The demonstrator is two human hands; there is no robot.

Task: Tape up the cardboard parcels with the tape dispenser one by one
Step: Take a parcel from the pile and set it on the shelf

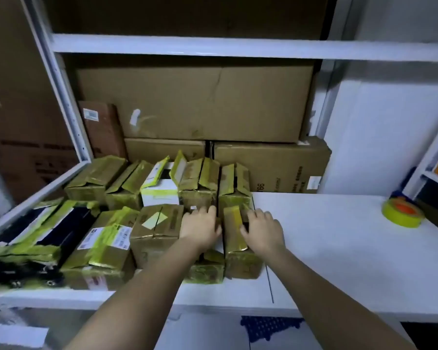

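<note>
Head view of a white surface (339, 236) in front of shelving. Left of centre, small cardboard parcels (127, 215) crowd together in rows, most patched with yellow-green tape; several in the back row stand with flaps open, so by the look of it much taping remains. Both hands reach one parcel (238, 253) at the cluster's right edge. The left hand (201, 227) lies at its left side, fingers spread; the right hand (262, 229) rests on its top, fingers relaxed, holding nothing. This parcel's long axis runs from the lower frame toward the upper frame. The tape dispenser (402, 212), a yellow-green roll lying flat, sits untouched at far right, well apart from both hands
</note>
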